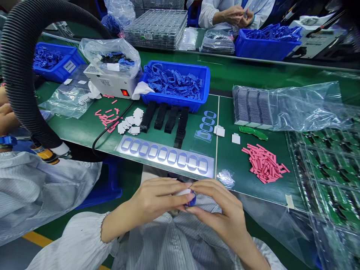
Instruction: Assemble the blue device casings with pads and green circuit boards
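Note:
Close to my body, past the front edge of the bench, both hands meet around a small blue plastic part with a white face. My left hand has its fingers over the part's left side and top. My right hand pinches its right end between thumb and fingers. Most of the part is hidden by the fingers. Just beyond lies a clear strip with a row of oval stickers, each with a white centre. A small crumpled clear bag rests by my right fingers.
Behind are black straps, a blue bin of blue parts, white pads and pink strips. Trays of green circuit boards stand right. A black hose arches at left. Co-workers' hands show at back and left.

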Available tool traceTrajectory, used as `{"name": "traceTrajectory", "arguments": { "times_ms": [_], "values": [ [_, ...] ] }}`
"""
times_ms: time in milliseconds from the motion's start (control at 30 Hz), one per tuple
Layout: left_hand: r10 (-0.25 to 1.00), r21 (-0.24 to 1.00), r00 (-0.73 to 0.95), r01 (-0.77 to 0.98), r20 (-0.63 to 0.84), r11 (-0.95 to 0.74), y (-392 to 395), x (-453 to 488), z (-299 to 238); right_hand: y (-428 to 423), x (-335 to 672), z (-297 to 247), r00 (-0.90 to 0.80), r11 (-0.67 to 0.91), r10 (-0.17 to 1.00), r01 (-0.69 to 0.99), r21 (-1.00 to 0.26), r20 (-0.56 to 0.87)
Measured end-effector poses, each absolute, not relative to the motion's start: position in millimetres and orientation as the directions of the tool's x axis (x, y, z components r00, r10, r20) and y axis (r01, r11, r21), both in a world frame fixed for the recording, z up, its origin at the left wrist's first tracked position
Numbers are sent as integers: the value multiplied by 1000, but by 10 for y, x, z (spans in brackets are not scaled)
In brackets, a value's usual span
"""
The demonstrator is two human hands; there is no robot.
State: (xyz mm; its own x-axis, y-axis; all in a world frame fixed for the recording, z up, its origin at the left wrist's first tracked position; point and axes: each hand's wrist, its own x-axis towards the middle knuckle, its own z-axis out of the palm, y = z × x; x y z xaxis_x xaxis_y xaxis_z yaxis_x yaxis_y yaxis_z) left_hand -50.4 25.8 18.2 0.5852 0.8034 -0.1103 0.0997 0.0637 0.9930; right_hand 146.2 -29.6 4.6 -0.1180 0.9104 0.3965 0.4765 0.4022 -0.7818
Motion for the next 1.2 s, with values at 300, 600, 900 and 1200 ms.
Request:
{"name": "traceTrajectory", "arguments": {
  "times_ms": [300,600,900,1200],
  "values": [
    [614,397,583,-468,-532,789,1,-130,131,-240,1457,53,-177,473,858,640,-606,483],
    [586,258,605,-544,-539,799,-89,11,176,-209,1455,140,-125,460,853,638,-617,507],
    [586,304,439,-559,-680,772,-92,-95,21,-301,1787,-167,-121,367,891,760,-536,438],
    [655,381,260,-641,-709,667,43,-235,-54,-178,1735,-369,-403,479,826,871,-113,394]
  ]
}}
